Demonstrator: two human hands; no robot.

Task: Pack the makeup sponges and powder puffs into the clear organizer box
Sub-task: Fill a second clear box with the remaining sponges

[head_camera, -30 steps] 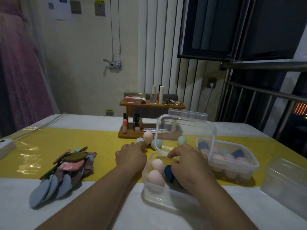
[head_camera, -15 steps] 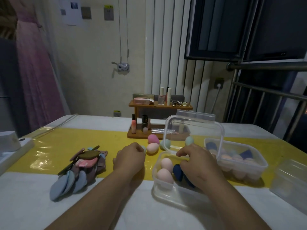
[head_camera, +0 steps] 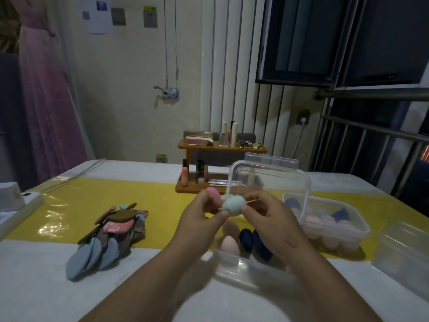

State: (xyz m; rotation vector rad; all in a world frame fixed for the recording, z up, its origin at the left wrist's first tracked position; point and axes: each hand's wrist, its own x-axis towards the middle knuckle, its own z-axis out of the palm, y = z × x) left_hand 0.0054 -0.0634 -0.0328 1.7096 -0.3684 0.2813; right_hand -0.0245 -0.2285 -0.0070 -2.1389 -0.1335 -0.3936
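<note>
Both my hands are raised above the open clear organizer box (head_camera: 234, 273) and together pinch a mint-green makeup sponge (head_camera: 234, 206). My left hand (head_camera: 202, 223) holds its left side, my right hand (head_camera: 269, 219) its right side. A thin pale stick runs past the sponge between my fingers. In the box lie two peach-pink sponges (head_camera: 229, 244) and two dark blue sponges (head_camera: 246, 239). The box's lid (head_camera: 269, 180) stands upright behind them. A pink sponge (head_camera: 213, 193) lies on the table behind my left hand. A heap of flat powder puffs (head_camera: 109, 235) sits to the left.
A second clear box (head_camera: 334, 226) full of sponges stands to the right, and another shut clear box (head_camera: 406, 249) at the right edge. A wooden cosmetics rack (head_camera: 220, 168) stands at the back. A white object (head_camera: 14, 201) sits at the left edge.
Both hands have lifted off the table and box. They now hold the mint-green sponge between them, above the box. The camera has tilted and shifted a little.
</note>
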